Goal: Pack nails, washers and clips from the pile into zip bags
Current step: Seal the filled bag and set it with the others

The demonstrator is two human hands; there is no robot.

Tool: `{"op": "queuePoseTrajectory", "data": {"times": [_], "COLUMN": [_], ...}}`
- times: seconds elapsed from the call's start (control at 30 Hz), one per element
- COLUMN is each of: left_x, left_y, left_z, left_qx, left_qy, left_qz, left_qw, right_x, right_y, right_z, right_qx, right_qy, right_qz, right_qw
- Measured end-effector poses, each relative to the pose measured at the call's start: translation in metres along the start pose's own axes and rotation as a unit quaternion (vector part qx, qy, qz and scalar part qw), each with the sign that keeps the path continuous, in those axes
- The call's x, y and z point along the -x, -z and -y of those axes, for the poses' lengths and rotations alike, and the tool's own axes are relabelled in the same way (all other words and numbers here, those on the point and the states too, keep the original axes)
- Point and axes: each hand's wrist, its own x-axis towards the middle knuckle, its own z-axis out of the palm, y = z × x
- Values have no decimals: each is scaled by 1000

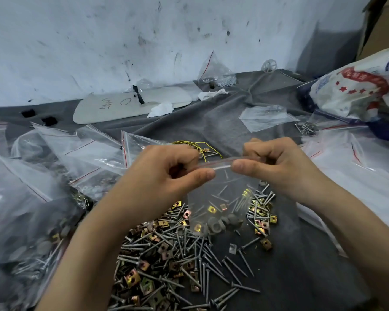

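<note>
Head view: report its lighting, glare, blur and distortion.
Head view: the light is soft and flat, with no hard shadows under the left hand or the right hand; the filled bags at left show pale sheen and look smeared; the held zip bag hazes its contents; the pile is sharp at centre; wide-angle distortion curves the base of the wall.

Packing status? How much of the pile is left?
Done: filled bags lie at the left. In hand: left hand and right hand pinch the top strip of a zip bag holding nails, clips and washers, likely sealing it. Left: a large pile of nails and clips below it, and empty-looking bags at the right.
</note>
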Motion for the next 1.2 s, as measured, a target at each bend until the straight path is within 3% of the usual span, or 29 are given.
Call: {"op": "queuePoseTrajectory", "data": {"times": [0.37,0.5,0.63,0.97,1.07,1.2], "left_x": [2,1,-2,-5,-5,-3], "left_y": [-1,-6,-20,-18,-15,-5], "left_z": [1,3,2,0,-3,-1], "left_qx": [128,59,-27,-48,-41,-26], "left_qy": [40,65,30,-8,-16,-2], "left_qz": [25,45,42,53,53,33], "left_qw": [991,995,998,997,998,999], "right_x": [2,4,-1,14,14,16], "right_y": [3,3,-3,0,2,5], "right_z": [-3,-5,-1,-6,-5,-6], "right_qx": [-124,-154,-58,34,1,-58], "right_qy": [-3,4,23,0,-14,-19], "right_qz": [8,9,16,46,15,32], "right_qw": [992,988,998,998,1000,998]}}
